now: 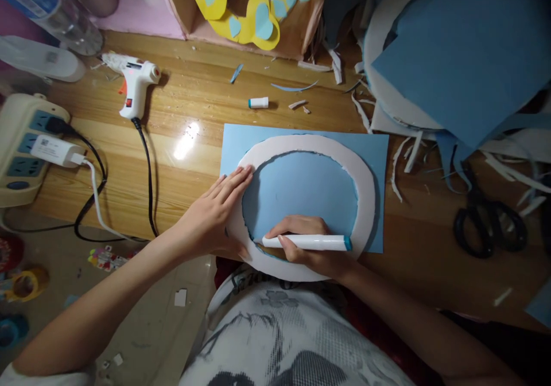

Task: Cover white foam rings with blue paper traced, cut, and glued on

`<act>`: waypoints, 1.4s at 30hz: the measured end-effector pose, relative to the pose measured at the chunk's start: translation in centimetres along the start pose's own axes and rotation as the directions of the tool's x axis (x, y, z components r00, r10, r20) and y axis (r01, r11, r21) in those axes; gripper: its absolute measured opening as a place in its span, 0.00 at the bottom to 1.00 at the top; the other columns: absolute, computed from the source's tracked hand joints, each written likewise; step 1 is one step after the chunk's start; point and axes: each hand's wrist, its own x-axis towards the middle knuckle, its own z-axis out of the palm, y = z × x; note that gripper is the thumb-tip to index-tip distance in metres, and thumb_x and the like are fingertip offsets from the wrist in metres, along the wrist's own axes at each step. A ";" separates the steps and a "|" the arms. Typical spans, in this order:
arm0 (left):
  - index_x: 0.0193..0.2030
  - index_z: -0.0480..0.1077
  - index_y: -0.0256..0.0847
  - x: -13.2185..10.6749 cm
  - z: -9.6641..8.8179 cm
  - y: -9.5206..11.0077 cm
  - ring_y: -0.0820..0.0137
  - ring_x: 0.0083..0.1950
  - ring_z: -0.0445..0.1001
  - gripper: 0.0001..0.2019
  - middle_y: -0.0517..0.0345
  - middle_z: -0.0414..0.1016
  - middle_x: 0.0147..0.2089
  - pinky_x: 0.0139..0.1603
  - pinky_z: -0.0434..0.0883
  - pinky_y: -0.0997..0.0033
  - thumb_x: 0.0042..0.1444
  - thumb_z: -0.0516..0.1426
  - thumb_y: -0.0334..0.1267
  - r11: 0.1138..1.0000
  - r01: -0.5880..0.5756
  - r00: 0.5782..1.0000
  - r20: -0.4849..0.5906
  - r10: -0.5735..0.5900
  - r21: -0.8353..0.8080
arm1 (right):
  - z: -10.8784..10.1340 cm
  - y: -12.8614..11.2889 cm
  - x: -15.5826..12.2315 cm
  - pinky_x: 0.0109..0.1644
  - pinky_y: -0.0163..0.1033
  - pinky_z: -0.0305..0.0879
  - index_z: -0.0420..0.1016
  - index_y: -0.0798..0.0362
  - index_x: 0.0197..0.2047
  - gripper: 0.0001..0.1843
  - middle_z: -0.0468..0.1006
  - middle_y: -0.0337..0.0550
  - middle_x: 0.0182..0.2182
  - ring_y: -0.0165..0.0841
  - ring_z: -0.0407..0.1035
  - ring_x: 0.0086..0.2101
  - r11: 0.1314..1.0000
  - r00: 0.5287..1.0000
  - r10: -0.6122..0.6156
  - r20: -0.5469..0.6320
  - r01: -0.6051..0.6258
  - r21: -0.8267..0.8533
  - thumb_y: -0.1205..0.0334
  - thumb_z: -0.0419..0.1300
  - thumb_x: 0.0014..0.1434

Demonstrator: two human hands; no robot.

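Note:
A white oval ring [364,185] with a rough inner edge lies on a sheet of blue paper [301,188]. My left hand [221,214] rests on the ring's left side, fingers stretched out and pressing it flat. In my right hand [307,245] is a white marker [318,242] with a teal end. Its tip points left, at the ring's lower-left inner edge; whether it touches the paper I cannot tell. The marker's cap [258,103], white with a teal end, lies on the table beyond the sheet.
A white glue gun [136,85] lies at the left, its cord running near a power strip [26,151]. Black-handled scissors [488,225] and paper scraps are at the right. Another white ring [379,82] sits under blue paper at upper right. Tape rolls [30,283] are at lower left.

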 end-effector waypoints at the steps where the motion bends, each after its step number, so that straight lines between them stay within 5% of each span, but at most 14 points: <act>1: 0.70 0.28 0.39 0.0 0.0 0.0 0.50 0.72 0.39 0.66 0.40 0.38 0.72 0.68 0.48 0.47 0.34 0.61 0.68 1.000 -0.001 1.000 0.000 0.001 -0.003 | 0.0 -0.1 0.1 0.36 0.32 0.66 0.76 0.52 0.33 0.09 0.80 0.39 0.30 0.28 0.72 0.30 1.000 1.000 0.001 0.006 -0.001 0.001 0.67 0.53 0.56; 19: 0.70 0.31 0.36 -0.1 0.1 0.1 0.55 0.72 0.38 0.66 0.40 0.38 0.72 0.70 0.45 0.53 0.33 0.64 0.63 0.999 0.027 1.000 0.014 -0.027 -0.020 | -2.7 0.0 6.3 0.42 0.33 0.68 0.77 0.52 0.38 0.09 0.81 0.39 0.36 0.31 0.73 0.36 0.985 0.977 0.092 0.192 -0.117 0.126 0.64 0.56 0.59; 42: 0.70 0.31 0.36 -0.1 -0.1 0.2 0.55 0.72 0.39 0.66 0.40 0.38 0.72 0.70 0.44 0.54 0.34 0.64 0.63 0.999 0.037 0.999 0.024 -0.037 -0.011 | -3.3 1.6 7.3 0.39 0.36 0.69 0.77 0.51 0.35 0.10 0.80 0.39 0.32 0.31 0.73 0.33 0.999 0.993 0.023 -0.114 -0.018 0.048 0.62 0.54 0.60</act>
